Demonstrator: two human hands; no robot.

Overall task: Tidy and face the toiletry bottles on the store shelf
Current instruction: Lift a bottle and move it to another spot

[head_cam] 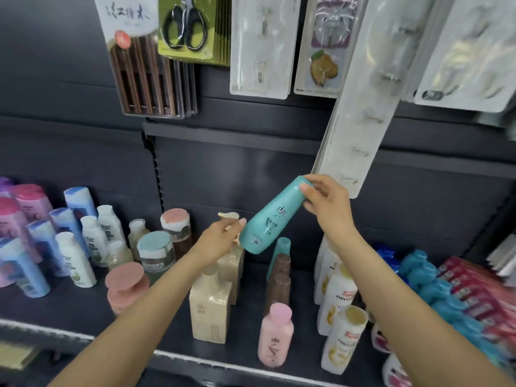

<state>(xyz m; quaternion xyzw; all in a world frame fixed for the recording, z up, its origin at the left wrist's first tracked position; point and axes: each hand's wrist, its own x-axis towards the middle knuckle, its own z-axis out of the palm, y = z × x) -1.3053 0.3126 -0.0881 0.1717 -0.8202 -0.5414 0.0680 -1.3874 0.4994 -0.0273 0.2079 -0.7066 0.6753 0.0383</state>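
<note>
Your right hand [325,201] grips the cap end of a teal bottle [272,216], held tilted in the air above the middle of the dark shelf [173,325], base pointing down and left; your left hand [223,237] has straight, relaxed fingers, fingertips touching the bottle's lower edge, nothing held. Open room: a bare strip of shelf runs between the beige square bottles [210,311] and the column of brown bottles [279,283], and a wider bare patch lies near the front lip to the left, ahead of the pink jar [125,286]. Behind the brown bottles a second teal bottle [279,252] stands at the far end of that column; a pink bottle [275,335] stands at its near end, close to the shelf edge. Writing: the held bottle carries dark script characters and a small code square, too blurred to read; the white and gold bottles [339,300] on the right read "PANTENE". Left side: blue bottles [36,263], white bottles [75,261] and pink-capped bottles in rows, then clear jars [156,252] with coloured lids. Far right: teal-capped bottles [435,283] and red boxes [480,291], crowded. Above, hanging from the dark back panel: chopsticks [145,74], scissors [184,26] and white packs of hooks [259,43], one long pack [360,107] hanging just above your right hand.
</note>
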